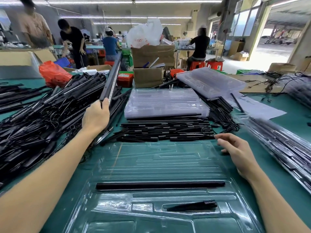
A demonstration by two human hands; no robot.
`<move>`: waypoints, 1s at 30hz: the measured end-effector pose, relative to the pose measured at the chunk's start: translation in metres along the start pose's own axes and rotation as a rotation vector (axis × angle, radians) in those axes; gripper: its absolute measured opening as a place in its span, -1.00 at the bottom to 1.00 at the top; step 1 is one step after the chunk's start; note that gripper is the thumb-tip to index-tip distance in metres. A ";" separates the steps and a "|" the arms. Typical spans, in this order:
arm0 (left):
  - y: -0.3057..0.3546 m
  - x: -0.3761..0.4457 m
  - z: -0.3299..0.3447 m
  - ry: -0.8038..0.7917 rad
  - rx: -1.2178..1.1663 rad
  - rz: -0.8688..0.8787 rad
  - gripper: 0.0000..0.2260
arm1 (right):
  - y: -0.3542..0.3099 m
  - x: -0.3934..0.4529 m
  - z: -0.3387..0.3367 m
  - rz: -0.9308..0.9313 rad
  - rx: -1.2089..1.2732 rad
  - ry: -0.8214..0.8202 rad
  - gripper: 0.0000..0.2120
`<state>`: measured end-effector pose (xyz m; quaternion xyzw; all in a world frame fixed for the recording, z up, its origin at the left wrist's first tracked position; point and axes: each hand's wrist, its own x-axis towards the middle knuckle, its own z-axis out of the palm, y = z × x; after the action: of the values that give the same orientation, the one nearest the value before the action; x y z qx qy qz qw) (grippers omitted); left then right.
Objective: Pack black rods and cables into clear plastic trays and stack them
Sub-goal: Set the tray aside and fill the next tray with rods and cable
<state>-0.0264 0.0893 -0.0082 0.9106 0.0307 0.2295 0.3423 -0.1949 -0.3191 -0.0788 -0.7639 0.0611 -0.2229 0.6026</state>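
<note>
A clear plastic tray [161, 158] lies on the green table right in front of me. One long black rod [159, 185] lies across its middle slot, and a short black piece [193, 206] sits in a near pocket. My left hand [96, 117] grips the near end of a long black rod [111, 78], raised over the big heap of black rods and cables [42, 111] at the left. My right hand [235, 149] hovers with relaxed fingers at the tray's far right corner, beside a row of short black rods [166, 130].
A stack of clear trays [165, 101] stands beyond the short rods, with more trays [210, 79] leaning behind it. Packed trays [284, 145] lie along the right. Cardboard boxes [151, 64], a red bag [53, 74] and several people fill the background.
</note>
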 end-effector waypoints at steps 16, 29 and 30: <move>0.057 -0.035 -0.051 0.328 -0.609 0.317 -0.85 | -0.001 -0.001 -0.003 0.004 0.029 0.015 -0.85; 0.082 -0.030 -0.109 0.055 -0.937 0.498 -0.51 | -0.006 -0.001 -0.002 0.012 0.055 0.021 -0.83; 0.085 -0.033 -0.109 0.019 -0.938 0.492 -0.52 | -0.005 -0.001 -0.002 0.014 0.052 0.019 -0.83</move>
<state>-0.1117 0.0835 0.1048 0.6380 -0.2868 0.3002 0.6485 -0.1972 -0.3196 -0.0741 -0.7454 0.0664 -0.2277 0.6230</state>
